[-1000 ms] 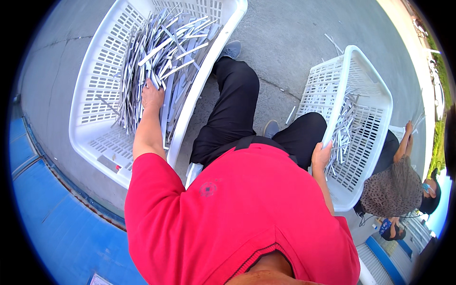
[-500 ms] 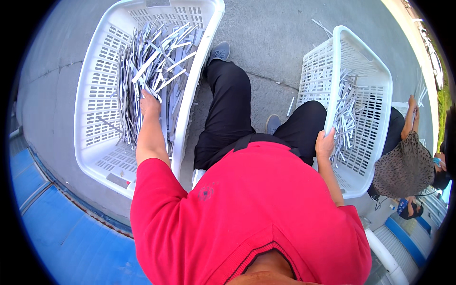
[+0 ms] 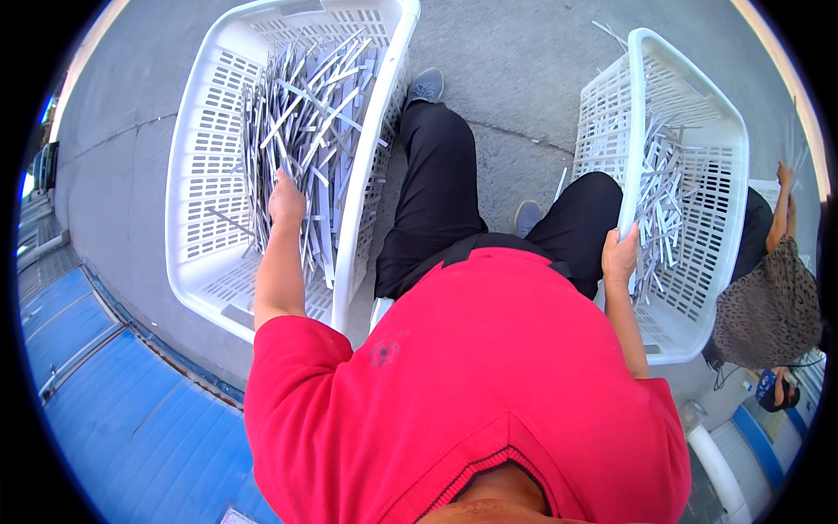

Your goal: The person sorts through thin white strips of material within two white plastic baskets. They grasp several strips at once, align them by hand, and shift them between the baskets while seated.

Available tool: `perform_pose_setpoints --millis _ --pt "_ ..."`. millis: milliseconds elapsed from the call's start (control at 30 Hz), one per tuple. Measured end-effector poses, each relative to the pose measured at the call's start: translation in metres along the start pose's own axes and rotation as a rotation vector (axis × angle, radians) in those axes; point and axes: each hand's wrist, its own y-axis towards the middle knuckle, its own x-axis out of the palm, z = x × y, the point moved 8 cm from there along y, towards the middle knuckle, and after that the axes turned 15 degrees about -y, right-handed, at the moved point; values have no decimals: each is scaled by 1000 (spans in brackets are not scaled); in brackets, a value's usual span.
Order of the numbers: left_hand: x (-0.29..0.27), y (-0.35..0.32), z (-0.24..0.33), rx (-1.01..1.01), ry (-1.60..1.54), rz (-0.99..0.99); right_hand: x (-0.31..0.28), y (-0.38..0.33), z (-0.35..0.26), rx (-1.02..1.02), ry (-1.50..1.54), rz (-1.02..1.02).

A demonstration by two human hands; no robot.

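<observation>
My left hand [image 3: 286, 199] reaches over the pile of thin flat grey-white strips [image 3: 305, 113] in the left basket. Its fingers are curled in among the strips and partly hidden, so how many it grips cannot be seen. That white plastic basket [image 3: 188, 210] has slotted walls. On the right, my right hand [image 3: 621, 255] is closed round the near rim of a second white slotted basket [image 3: 690, 345], thumb side up. Shorter, lighter strips [image 3: 661, 196] lie in a loose heap inside it.
My legs in black trousers [image 3: 436, 175] and grey shoes [image 3: 426, 85] are between the baskets on concrete [image 3: 515, 79]. Past the right basket sits a person in a spotted top [image 3: 772, 301], arm raised with strips. Blue panels [image 3: 140, 419] lie at lower left.
The whole view has shifted, so both baskets appear farther right. My left hand has drawn back slightly toward me along the strips. My right hand stays on the rim.
</observation>
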Motion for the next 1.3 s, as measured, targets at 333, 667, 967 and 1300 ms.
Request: perform_pose_setpoints --millis 333,667,967,1300 --pt "-10 -38 9 232 -478 432 -1 1 2 4 35 -27" --pt "-1 -11 52 241 134 126 1 1 0 17 41 -43" --pt "12 16 100 380 178 16 -5 0 -4 30 10 -30" --pt "36 52 144 521 167 2 -5 -2 -4 75 -10 -80"
